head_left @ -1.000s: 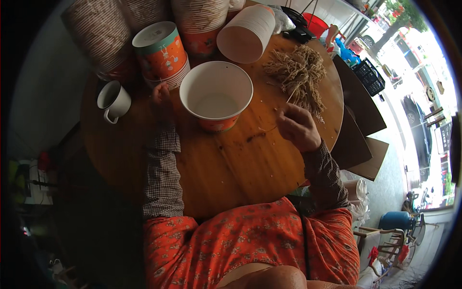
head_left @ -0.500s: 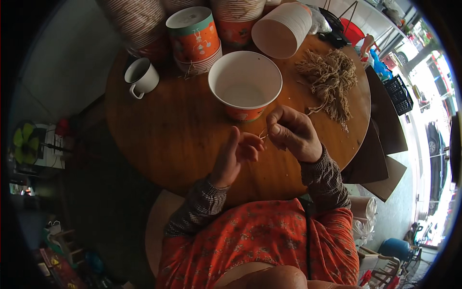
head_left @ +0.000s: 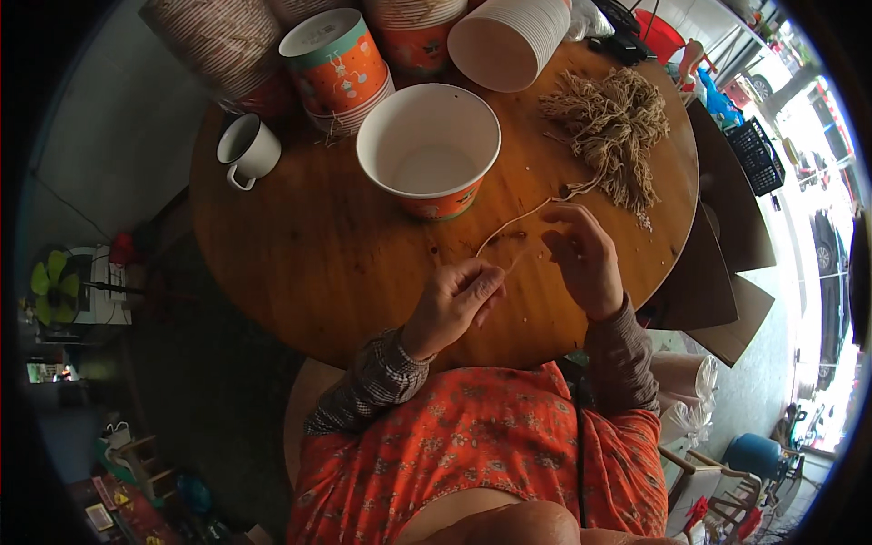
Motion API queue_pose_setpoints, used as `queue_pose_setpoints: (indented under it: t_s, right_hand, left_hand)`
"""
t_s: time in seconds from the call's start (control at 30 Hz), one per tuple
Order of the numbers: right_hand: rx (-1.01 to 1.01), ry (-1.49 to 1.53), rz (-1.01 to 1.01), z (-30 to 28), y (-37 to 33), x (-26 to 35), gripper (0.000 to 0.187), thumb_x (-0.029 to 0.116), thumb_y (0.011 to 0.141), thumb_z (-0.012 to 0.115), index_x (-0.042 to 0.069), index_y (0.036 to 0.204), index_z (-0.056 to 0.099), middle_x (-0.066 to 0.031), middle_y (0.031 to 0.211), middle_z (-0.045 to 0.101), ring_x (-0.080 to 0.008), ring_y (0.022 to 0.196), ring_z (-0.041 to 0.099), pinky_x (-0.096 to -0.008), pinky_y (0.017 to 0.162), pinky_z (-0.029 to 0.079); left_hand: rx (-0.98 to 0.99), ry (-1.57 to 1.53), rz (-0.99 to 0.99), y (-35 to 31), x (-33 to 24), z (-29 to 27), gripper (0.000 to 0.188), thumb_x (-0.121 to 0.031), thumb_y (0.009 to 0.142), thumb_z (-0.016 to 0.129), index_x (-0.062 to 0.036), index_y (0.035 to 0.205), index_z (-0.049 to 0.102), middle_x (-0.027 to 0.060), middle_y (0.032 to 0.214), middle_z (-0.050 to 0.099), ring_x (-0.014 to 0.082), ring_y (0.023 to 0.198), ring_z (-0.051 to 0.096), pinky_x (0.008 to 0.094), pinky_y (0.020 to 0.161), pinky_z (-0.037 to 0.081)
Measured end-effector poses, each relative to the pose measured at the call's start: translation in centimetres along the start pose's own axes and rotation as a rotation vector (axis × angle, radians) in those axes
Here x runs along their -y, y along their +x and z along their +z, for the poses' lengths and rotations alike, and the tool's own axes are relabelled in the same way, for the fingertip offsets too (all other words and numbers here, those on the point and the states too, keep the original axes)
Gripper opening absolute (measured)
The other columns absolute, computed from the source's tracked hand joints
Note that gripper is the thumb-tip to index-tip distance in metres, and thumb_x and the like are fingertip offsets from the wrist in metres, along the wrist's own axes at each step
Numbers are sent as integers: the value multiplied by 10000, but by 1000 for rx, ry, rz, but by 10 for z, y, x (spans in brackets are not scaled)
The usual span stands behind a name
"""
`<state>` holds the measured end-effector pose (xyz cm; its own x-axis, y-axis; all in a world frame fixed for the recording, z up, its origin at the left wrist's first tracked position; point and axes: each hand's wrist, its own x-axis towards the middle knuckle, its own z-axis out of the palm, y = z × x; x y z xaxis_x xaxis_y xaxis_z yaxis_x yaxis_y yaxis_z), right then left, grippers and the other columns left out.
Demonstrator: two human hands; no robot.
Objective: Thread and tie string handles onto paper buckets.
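A thin beige string [head_left: 514, 221] is pinched between thumb and fingers of my left hand [head_left: 456, 304], in front of the paper bucket. From there it arcs right, past the fingertips of my right hand [head_left: 587, 263], to the tangled bundle of strings [head_left: 613, 127] on the table. My right hand is raised with its fingers curved and apart, gripping nothing that shows. A short loose end sticks out by my left thumb. The large white-lined paper bucket [head_left: 429, 145], orange outside, stands upright just beyond my hands, its visible inside bare.
A round wooden table [head_left: 300, 263] carries a white mug [head_left: 249, 151] at left. Stacked paper buckets [head_left: 334, 68] fill the back, one stack [head_left: 509, 45] lying tilted. Folded cardboard [head_left: 686, 282] leans by the right edge. A green-bladed fan [head_left: 54, 286] stands far left.
My left hand has closed on the string, while my right hand has opened and moved slightly right. The string now stretches to the bundle. The whole view has shifted a little.
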<state>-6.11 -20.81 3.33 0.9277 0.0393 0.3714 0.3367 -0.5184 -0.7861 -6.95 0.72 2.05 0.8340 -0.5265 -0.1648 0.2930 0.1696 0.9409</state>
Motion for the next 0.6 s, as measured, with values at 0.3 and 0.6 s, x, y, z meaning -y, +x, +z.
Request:
queue_pose_setpoints:
  t_s: [0.3,0.6]
  right_hand:
    - [376,776,385,40,-26,3,206,136,944,619,3,1092,566,-37,901,621,-83,760,593,-236,666,503]
    - [183,778,305,48,-25,-7,52,41,896,657,7,921,626,-3,831,597,-58,731,530,-213,653,440]
  left_hand:
    - [-52,560,209,5,-12,-11,270,-207,980,561,15,836,616,75,682,626,101,594,564,257,548,449]
    - [-183,259,92,-3,-5,-18,396,-339,1020,469,-26,820,607,-29,637,522,40,555,477,208,505,394]
